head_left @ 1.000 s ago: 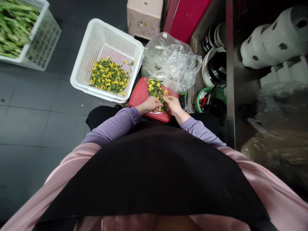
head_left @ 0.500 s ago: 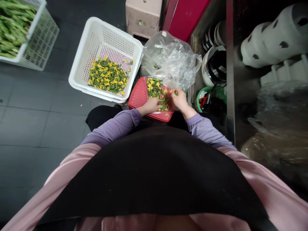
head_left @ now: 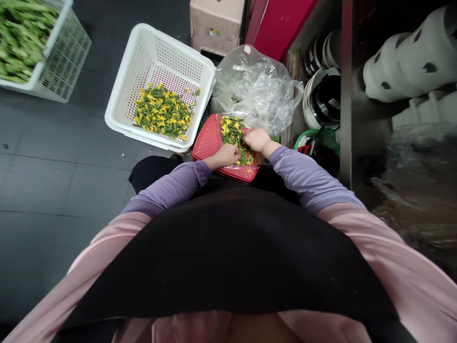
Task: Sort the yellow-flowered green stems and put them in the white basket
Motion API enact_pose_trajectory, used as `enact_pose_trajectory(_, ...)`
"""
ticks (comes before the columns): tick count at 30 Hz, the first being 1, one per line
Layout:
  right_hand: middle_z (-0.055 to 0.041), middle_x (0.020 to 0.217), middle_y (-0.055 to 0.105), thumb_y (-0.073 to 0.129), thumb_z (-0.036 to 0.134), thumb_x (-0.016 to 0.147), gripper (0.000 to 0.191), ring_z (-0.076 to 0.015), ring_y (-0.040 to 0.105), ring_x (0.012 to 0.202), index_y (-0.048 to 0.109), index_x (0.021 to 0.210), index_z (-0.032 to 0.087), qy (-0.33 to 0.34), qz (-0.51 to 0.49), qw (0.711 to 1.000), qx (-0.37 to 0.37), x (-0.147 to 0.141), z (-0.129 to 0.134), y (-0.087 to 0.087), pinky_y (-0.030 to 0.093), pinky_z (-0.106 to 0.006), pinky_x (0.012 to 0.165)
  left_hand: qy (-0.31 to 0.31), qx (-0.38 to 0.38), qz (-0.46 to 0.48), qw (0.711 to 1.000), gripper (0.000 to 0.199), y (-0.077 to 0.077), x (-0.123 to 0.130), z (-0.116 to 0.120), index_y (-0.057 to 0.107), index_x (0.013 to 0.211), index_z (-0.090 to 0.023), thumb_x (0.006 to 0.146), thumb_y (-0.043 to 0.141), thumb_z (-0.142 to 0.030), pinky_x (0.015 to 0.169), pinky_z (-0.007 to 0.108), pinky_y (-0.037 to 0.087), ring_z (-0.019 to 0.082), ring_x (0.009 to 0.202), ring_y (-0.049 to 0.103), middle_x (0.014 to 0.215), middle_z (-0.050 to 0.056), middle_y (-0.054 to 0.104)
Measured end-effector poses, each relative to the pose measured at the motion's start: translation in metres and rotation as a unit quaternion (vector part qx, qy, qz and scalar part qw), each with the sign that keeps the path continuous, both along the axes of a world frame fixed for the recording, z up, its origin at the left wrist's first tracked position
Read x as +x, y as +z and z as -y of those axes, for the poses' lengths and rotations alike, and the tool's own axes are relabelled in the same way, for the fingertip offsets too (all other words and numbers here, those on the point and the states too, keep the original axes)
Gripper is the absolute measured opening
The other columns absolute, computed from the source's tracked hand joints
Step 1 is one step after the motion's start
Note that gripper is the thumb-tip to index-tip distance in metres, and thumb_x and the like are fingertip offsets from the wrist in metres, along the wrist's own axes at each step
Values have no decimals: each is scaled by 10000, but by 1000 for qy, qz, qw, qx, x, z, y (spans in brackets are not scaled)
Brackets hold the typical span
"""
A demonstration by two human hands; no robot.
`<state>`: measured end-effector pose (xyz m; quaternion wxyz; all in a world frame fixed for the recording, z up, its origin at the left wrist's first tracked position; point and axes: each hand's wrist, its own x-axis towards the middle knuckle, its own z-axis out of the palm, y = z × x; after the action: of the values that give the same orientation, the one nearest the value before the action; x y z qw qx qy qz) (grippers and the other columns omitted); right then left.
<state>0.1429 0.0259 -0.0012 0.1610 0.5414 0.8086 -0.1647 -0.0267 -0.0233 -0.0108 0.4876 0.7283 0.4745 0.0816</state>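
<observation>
A clear plastic box [head_left: 233, 114] of yellow-flowered green buds [head_left: 231, 129] rests on a red basket [head_left: 207, 140] in front of my lap. My left hand [head_left: 227, 156] is at the box's near left side, fingers curled by the buds; what they hold, if anything, is hidden. My right hand [head_left: 257, 140] reaches over the right part of the box with fingertips pinched together among the buds. Whatever is between those fingertips is too small to make out. Left of the box, a white perforated basket [head_left: 117, 102] holds many more of the same flowering buds.
A clear plastic bag [head_left: 257, 90] lies just beyond the red basket. A beige stool [head_left: 216, 24] stands behind. Far left is a white crate [head_left: 66, 62] of green stalks. A green bucket [head_left: 335, 136] and a metal shelf post [head_left: 346, 95] stand on the right.
My right hand has moved left from the box's right edge to over the buds. My left hand stays at the box, its fingers a little more curled. The view has shifted slightly.
</observation>
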Motion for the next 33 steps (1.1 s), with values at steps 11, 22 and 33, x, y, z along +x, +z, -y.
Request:
enact_pose_trajectory(11,-71,937,770,737,290,846,205,-232,705,915,780,1011,177,-168,-192,967,8,8,52,4,490,-308,863,164,-171,119,964,139,10,6,3,609,828,-143,943,549,-94,566,200,473,93,471,580,518,-46,564)
enact_pose_trajectory(22,55,583,437,648,373,771,198,-101,382,511,531,761,213,-437,-555,681,-194,15,69,13,264,-205,469,123,-213,127,961,211,24,-1,7,571,720,-154,891,534,-37,580,213,479,84,465,548,518,-39,564)
enact_pose_trajectory(33,-191,1064,744,517,157,948,284,-330,701,1014,715,1150,138,-114,-58,991,41,-4,-1,-3,502,-425,902,31,-9,-7,999,248,11,-4,4,750,924,-97,774,570,-16,742,225,502,131,682,637,723,20,716)
